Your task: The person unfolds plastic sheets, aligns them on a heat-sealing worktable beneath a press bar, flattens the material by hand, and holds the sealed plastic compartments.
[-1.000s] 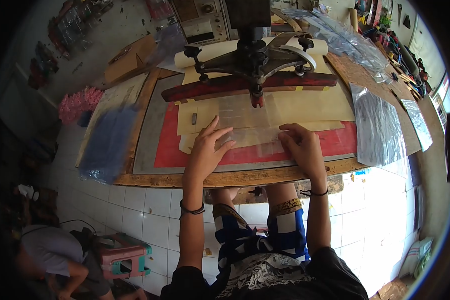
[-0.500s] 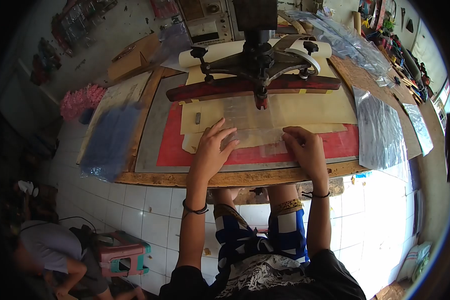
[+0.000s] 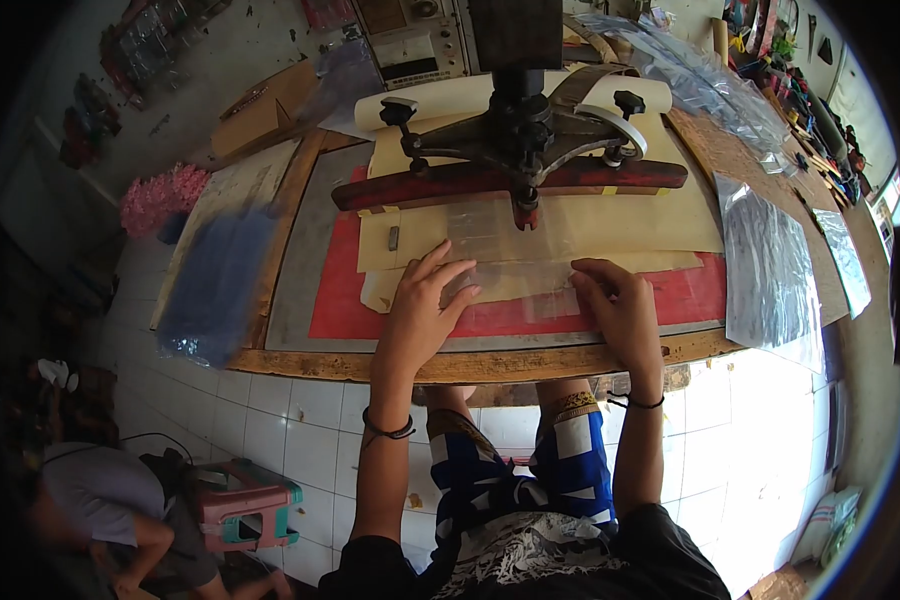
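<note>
A clear plastic sheet (image 3: 526, 284) lies between my hands, over tan paper (image 3: 630, 222) and a red sheet (image 3: 345, 290) on the press bed. At the plastic's left edge is my left hand (image 3: 422, 305), palm down, fingers spread and thumb apart. My right hand (image 3: 622, 308) is at the opposite edge with its fingers curled, thumb and index finger close together on the plastic. Just beyond the hands, a dark press head (image 3: 515, 140) with a long red-brown bar (image 3: 410, 190) hangs over the paper. A small grey metal block (image 3: 393, 238) sits on the paper at left.
Bluish plastic sheets (image 3: 220, 285) lie at the left, and clear plastic sheets (image 3: 770, 265) at the right. A control panel (image 3: 415, 45) stands behind the press. The wooden table edge (image 3: 510, 368) runs before me. Another person (image 3: 110, 500) is bent low beside a pink stool (image 3: 235, 510).
The view has shifted slightly. Both hands keep nearly the same place and shape at the two edges of the plastic sheet.
</note>
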Demonstrator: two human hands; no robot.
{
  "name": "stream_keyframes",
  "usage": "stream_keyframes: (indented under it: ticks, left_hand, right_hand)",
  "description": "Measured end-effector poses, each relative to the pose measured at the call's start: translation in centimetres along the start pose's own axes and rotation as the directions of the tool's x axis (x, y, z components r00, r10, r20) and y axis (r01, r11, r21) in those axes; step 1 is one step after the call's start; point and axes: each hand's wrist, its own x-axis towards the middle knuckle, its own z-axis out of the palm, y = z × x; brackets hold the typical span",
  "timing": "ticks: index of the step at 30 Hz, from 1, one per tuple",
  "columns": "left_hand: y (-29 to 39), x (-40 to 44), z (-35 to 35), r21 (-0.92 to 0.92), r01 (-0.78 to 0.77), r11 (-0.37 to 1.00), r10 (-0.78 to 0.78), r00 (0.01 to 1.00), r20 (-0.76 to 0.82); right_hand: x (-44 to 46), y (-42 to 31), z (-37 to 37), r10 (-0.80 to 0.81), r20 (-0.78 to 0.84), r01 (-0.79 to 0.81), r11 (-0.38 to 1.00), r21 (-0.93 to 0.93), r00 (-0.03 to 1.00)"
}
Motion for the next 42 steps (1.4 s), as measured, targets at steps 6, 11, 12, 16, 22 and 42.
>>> stream_keyframes:
  ticks: [6,11,12,16,22,42]
  left_hand:
    - [-0.1,0.0,0.1,0.006,-0.018,1.0,0.018,1.0,0.003]
    - [0.1,0.0,0.1,0.013,-0.008,1.0,0.008,1.0,-0.005]
    - [0.0,0.0,0.2,0.018,-0.013,1.0,0.013,1.0,-0.009]
    - [0.1,0.1,0.1,0.021,-0.021,1.0,0.021,1.0,-0.008]
    - [0.1,0.1,0.0,0.016,-0.03,0.999,0.03,0.999,-0.018]
    - [0.0,-0.1,0.3,0.005,-0.079,0.997,0.079,0.996,-0.036]
  right_hand:
    - [0.0,-0.1,0.0,0.038,0.002,-0.038,0.999,0.006,0.999]
    - [-0.1,0.1,0.1,-0.007,-0.02,0.007,1.0,-0.002,1.0]
    - [-0.1,0.2,0.1,-0.018,-0.026,0.018,1.0,0.0,0.999]
    - [-0.2,0.2,0.1,-0.032,-0.034,0.032,0.999,-0.014,0.999]
    - [-0.2,0.3,0.1,-0.04,-0.035,0.039,0.999,-0.003,0.999]
    - [-0.1,1.2,0.4,-0.117,-0.07,0.117,0.993,-0.01,0.991]
